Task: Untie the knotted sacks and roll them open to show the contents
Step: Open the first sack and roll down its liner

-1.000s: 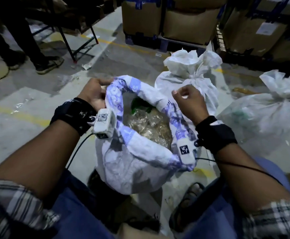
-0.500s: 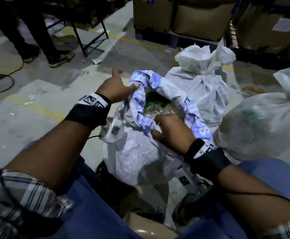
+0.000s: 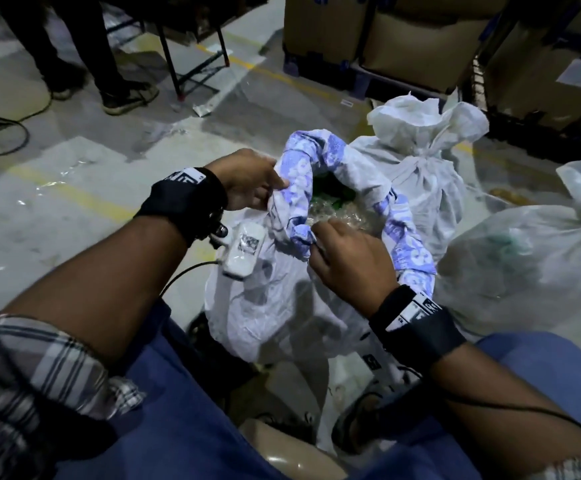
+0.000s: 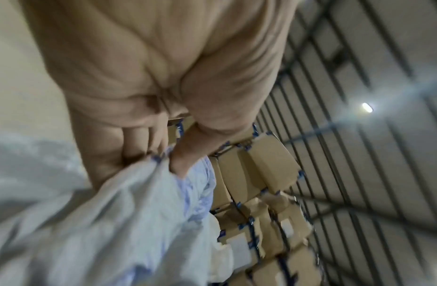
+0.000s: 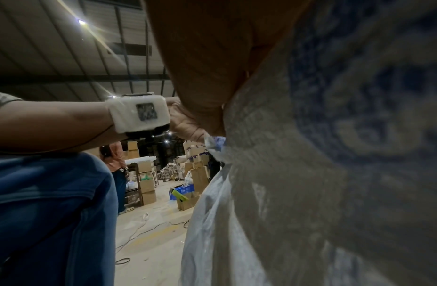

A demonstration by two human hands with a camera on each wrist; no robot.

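Observation:
A white woven sack stands open between my knees, its blue-printed rim rolled outward. Clear plastic pieces and something green show inside. My left hand pinches the rim on the left side; the left wrist view shows thumb and fingers clamped on the white cloth. My right hand grips the near part of the rim with curled fingers. The right wrist view is filled by the sack cloth against my palm. Two knotted sacks stand behind: a white one and a translucent one.
Stacked cardboard boxes on blue pallets line the back. A person's legs and shoes stand at the far left beside a black metal frame. A black cable lies looped on the concrete floor. My sandalled foot is under the sack.
My right hand came from the sack's right rim to the near rim and now grips it. My left hand, briefly spread open, has closed on the left rim. The rim's near part has dropped lower.

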